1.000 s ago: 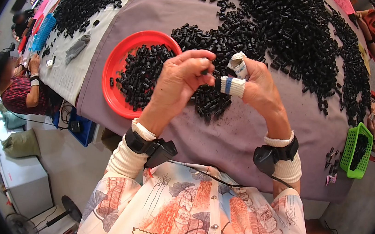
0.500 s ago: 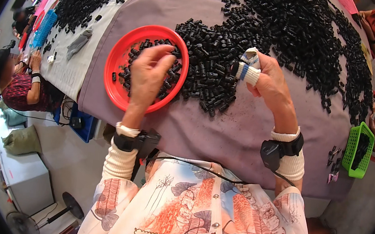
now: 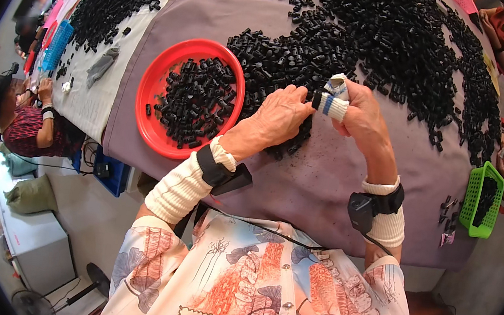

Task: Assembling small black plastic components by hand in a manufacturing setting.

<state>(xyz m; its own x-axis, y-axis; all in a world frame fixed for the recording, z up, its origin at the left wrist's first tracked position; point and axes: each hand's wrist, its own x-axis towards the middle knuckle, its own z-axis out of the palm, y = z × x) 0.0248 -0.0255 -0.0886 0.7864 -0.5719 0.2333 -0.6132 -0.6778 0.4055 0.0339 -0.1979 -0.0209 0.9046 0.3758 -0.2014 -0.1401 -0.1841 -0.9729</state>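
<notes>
My right hand (image 3: 362, 111) is closed around a white knitted cloth with a blue stripe (image 3: 334, 106). A small black cylindrical part (image 3: 317, 99) sticks out of the cloth's left side. My left hand (image 3: 276, 120) has its fingers drawn together, with the tips against that part; its grip is partly hidden. Beneath and behind my hands spreads a heap of small black cylindrical parts (image 3: 275, 60). To the left, a round red tray (image 3: 143, 117) holds many similar black parts (image 3: 199, 98).
A mauve cloth (image 3: 329, 191) covers the table. At the right edge stands a green basket (image 3: 473, 207) with black parts inside. People sit at both sides, one in a patterned top (image 3: 25, 131) at left. A grey glove (image 3: 102, 66) lies on the pale cloth there.
My left hand has moved right from over the red tray to the black part at the cloth. My right hand stays nearly in place, holding the cloth.
</notes>
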